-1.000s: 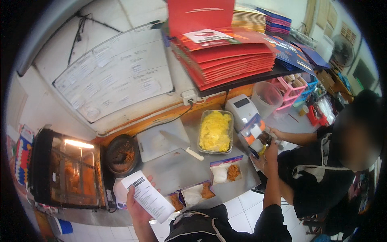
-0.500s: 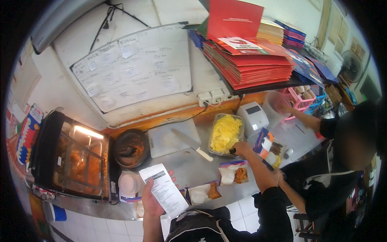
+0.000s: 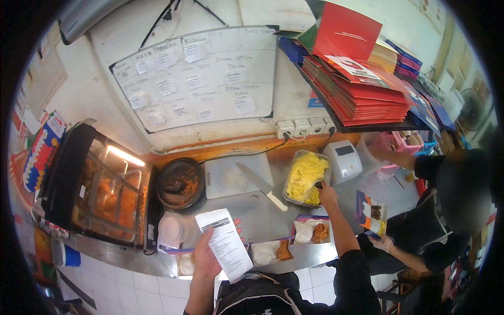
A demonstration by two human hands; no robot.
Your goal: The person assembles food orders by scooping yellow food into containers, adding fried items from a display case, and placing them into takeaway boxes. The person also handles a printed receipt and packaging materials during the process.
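The left hand (image 3: 207, 257) held a receipt (image 3: 226, 244) above the counter's near edge, gripping it with the thumb across the front and the other fingers behind, their tips showing past its right side. The right hand (image 3: 327, 194) was at the tub (image 3: 295, 200) of yellow food (image 3: 304, 181), fingers closed around a black handle (image 3: 318, 185) at its right side; what the handle belonged to could not be told. Just left of the right forearm sat an open box (image 3: 310, 217) with rice (image 3: 303, 231) and a fried piece (image 3: 319, 232); a second, similarly filled, was right of the receipt, and another was partly hidden by the left hand. Beyond them on the counter (image 3: 252, 218), a knife (image 3: 265, 187) lay partly on the board (image 3: 223, 181), with a mortar (image 3: 174, 169) to its left. On the right, a co-worker's hand (image 3: 386, 243) held another filled box (image 3: 362, 211).
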